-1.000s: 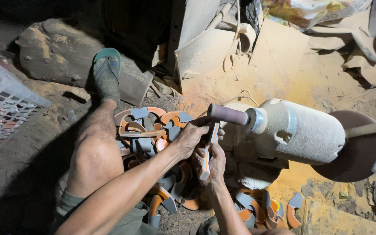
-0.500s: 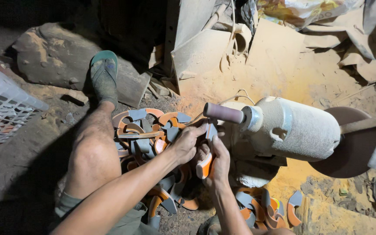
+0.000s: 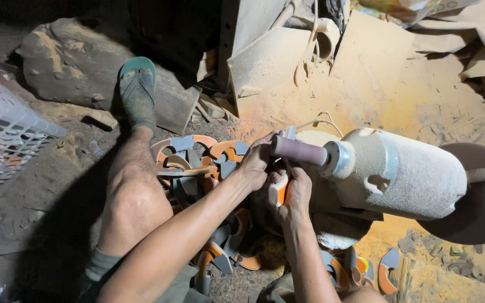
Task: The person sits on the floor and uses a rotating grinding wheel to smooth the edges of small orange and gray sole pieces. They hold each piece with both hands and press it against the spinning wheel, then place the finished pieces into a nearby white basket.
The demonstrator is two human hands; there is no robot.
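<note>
Both hands grip one curved orange-and-grey piece (image 3: 279, 188), pressed up against the pink sanding drum (image 3: 300, 151) of a dust-coated motor (image 3: 399, 171): left hand (image 3: 256, 163) closed on its upper end, right hand (image 3: 296, 193) closed on its lower end. Similar pieces (image 3: 197, 154) lie heaped on the floor beside the person's bare knee (image 3: 133, 205).

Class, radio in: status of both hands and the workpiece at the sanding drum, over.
Left hand and right hand both gripping orange-grey curved piece. Piece held under sanding drum. Nothing blocking; pile of cut pieces behind.
</note>
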